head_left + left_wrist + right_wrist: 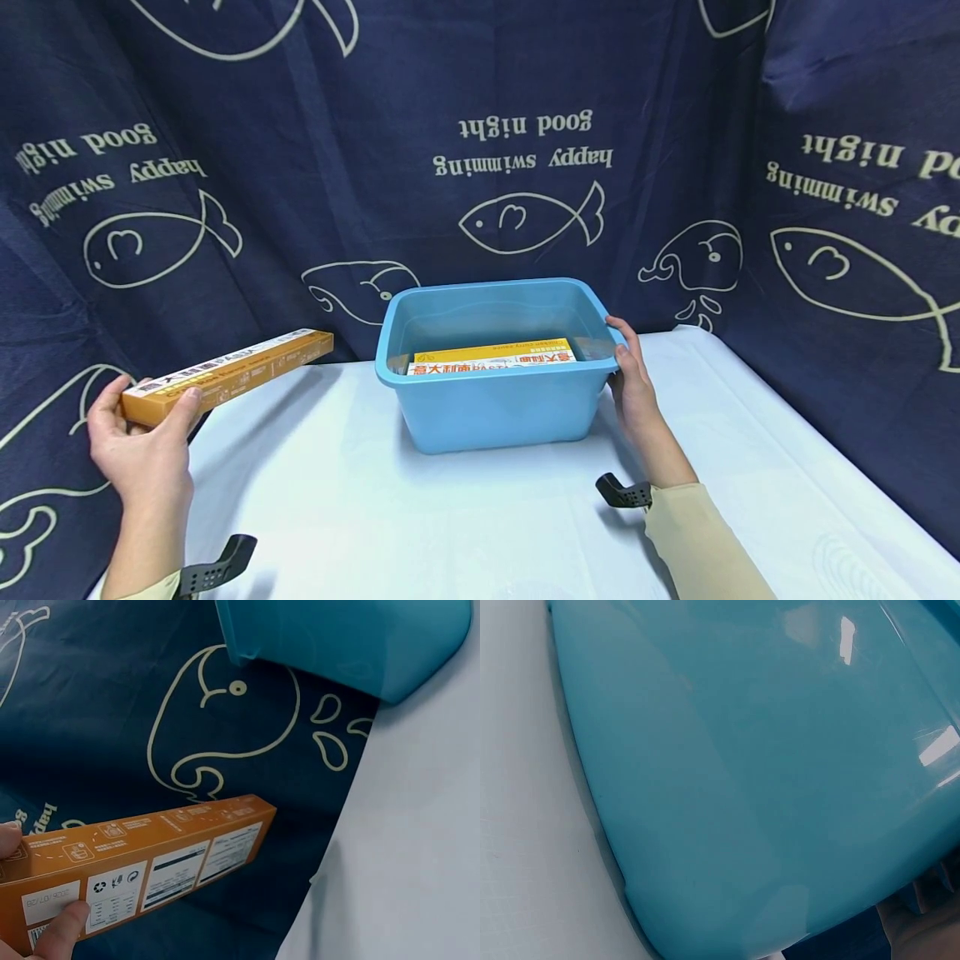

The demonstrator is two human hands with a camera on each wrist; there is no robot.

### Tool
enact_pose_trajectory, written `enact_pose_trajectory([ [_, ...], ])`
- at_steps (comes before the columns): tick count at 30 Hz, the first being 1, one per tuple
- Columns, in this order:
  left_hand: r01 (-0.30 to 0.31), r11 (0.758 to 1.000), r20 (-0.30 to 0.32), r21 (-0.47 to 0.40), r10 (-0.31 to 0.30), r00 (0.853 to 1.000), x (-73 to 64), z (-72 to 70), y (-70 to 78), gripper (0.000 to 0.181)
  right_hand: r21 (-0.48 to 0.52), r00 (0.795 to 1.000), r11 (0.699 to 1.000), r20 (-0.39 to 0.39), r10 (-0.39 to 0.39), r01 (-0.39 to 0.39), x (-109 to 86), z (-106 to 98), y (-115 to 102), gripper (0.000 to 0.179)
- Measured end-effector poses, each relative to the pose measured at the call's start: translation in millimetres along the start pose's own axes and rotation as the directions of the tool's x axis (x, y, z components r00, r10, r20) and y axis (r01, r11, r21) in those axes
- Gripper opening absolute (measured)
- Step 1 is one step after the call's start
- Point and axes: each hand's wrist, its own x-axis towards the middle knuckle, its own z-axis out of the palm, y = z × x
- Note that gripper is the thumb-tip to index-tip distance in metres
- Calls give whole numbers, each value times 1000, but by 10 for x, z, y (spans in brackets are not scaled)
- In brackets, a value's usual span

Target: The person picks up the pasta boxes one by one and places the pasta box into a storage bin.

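My left hand (146, 450) grips one end of a long orange food box (240, 375), held up over the left side of the table. Printed white label panels (176, 874) run along one side of that box in the left wrist view. At the centre stands a blue plastic tub (495, 417). Inside it, a yellow and white box (495, 354) with red lettering shows just above the near rim. My right hand (636, 383) holds the tub's right rim, thumb on top and fingers under the edge; those fingers are partly hidden in the right wrist view.
A white cloth covers the table (337, 517). Dark blue fabric (420, 208) with fish drawings and lettering hangs behind and at both sides. Black wrist mounts (217, 571) sit on both forearms.
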Motion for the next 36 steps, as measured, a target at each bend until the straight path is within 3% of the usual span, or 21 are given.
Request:
enact_pose_trajectory([
  [4,17,1000,2,-25,-17,1000,-15,23,17,80,0,1000,1000,-1,-2,2,-4,-3,1,54],
  [10,-13,996,15,-91,14,1000,-36,57,47,78,-3,1000,1000,-1,1,-1,-5,0,-1,54],
  [22,-39,992,67,-120,47,997,-126,122,114,68,6,1000,1000,2,-7,6,6,0,2,55],
  [36,0,946,116,-325,40,992,-210,200,193,64,16,1000,1000,-2,-4,4,7,0,-2,55],
])
